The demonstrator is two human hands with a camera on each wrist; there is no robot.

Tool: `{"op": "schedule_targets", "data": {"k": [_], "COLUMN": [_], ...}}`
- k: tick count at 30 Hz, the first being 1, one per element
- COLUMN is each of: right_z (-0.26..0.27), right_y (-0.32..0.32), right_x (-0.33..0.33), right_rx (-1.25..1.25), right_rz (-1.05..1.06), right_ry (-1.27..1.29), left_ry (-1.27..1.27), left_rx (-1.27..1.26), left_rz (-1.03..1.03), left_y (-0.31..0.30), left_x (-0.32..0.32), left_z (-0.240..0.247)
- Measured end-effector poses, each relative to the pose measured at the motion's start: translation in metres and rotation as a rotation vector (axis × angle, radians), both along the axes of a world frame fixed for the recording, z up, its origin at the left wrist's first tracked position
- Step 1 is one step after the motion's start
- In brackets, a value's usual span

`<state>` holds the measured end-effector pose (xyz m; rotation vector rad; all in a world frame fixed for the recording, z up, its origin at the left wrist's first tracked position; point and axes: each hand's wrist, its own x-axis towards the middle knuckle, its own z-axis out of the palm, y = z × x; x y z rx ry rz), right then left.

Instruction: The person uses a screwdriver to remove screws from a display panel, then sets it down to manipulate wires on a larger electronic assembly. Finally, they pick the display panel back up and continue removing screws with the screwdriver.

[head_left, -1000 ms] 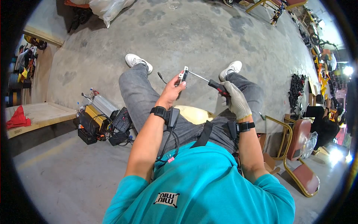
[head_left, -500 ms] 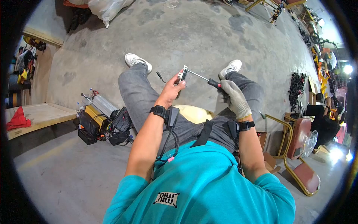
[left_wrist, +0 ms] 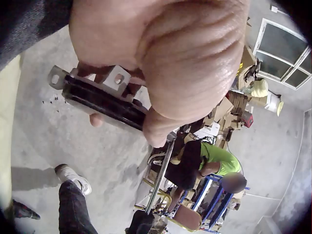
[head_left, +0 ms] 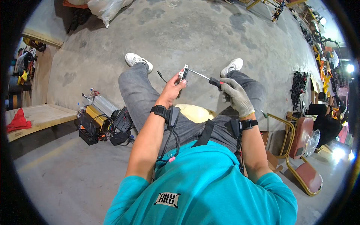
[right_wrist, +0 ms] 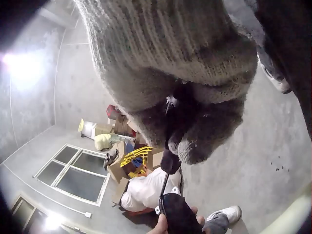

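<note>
Black part: up in the air over the concrete floor (head_left: 195, 33), in front of the seated person's lap, where both hands can probably reach it without stretching; the small black part (head_left: 184, 74) has pale tabs (left_wrist: 116, 79) along its side and end.
Left hand: bare, the left hand (head_left: 171, 92) pinches the part between thumb and fingers, likely to brace it against the tool's push.
Right hand: gloved, the right hand (head_left: 237, 98) has its fingers curled around the handle of the screwdriver (head_left: 215, 82) – a grip that presumably suits turning and guards the palm.
Screwdriver: its shaft slants across to one end of the part; whether the tip sits in a screw is too small to tell.
In the way: the left thumb crowds the working end, and a dark lead with a plug (head_left: 161, 76) juts out just beside the left hand.
Bench: at the left, with a red cloth (head_left: 18, 120) near its left edge.
Beside the bench: a heap of electrical gear (head_left: 103, 116) and wires on the floor, just off the right end.
Right side: a tilted chair (head_left: 301, 139) – well apart from the hands.
</note>
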<state>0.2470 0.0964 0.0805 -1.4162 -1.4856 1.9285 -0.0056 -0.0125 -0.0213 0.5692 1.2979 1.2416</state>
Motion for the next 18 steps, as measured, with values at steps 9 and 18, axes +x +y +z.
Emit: {"op": "schedule_targets", "data": {"k": [9, 18], "right_z": [-0.013, -0.128], "right_y": [0.049, 0.094], "right_x": [0.002, -0.025], "right_rx": [-0.037, -0.156], "right_rz": [-0.058, 0.010], "right_ry": [-0.070, -0.323], "left_ry": [-0.407, -0.272], "left_rx": [-0.137, -0.250], "left_rz": [0.253, 0.146], "left_y": [-0.001, -0.004], "left_x": [-0.010, -0.005], "left_z": [-0.001, -0.014]}}
